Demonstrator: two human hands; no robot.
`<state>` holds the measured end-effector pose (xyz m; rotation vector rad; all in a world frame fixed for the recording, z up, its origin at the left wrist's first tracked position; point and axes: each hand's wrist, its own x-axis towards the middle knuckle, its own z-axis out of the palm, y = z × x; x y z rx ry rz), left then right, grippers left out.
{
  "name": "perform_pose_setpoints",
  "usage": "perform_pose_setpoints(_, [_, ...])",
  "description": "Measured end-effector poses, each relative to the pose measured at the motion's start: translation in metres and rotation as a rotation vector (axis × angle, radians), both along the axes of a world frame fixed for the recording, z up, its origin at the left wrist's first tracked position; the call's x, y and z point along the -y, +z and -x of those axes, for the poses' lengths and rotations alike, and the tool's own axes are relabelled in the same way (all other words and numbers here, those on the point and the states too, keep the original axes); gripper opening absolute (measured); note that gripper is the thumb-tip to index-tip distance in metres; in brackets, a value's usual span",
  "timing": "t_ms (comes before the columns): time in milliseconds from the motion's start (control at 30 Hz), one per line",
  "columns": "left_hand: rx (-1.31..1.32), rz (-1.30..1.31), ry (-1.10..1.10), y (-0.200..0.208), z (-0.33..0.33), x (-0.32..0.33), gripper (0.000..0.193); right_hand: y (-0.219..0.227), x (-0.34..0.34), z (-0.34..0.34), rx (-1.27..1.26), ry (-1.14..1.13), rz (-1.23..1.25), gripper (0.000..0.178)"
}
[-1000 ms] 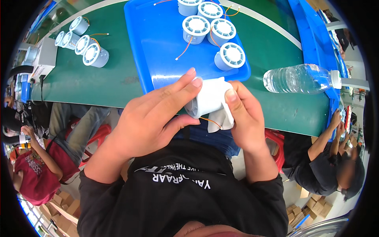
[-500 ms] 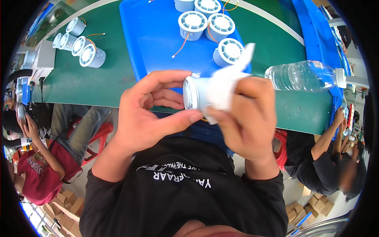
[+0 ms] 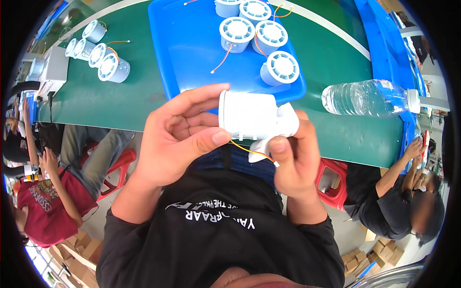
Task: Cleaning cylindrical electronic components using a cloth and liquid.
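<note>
Found just off the near edge of the blue tray (image 3: 187,53): white cylindrical housing (image 3: 247,113), tilted onto its side, clasped between thumb and fingers of left hand (image 3: 177,129). Noted in right hand (image 3: 295,163), pinched by thumb and fingers: bunched white cloth (image 3: 288,120), against housing's right end. Observed trailing beneath housing: red-and-yellow lead (image 3: 254,152). Counted left of tray: five slotted-top housings (image 3: 115,68). Recorded right of tray: clear plastic bottle (image 3: 362,98), lying on its side.
</note>
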<state>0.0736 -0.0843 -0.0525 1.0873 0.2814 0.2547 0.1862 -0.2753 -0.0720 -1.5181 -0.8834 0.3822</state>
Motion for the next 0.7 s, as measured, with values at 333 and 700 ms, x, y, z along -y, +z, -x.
perform_pose_setpoints(333, [0.169,-1.281,-0.031,0.001,0.004,-0.003,0.067,0.016,-0.008,-0.004,-0.563,0.051,0.006,0.025])
perform_pose_setpoints(700, [-0.075,-0.042,-0.137,0.013,-0.005,0.000,0.067,0.002,-0.005,-0.002,0.449,-0.133,-0.068,0.019])
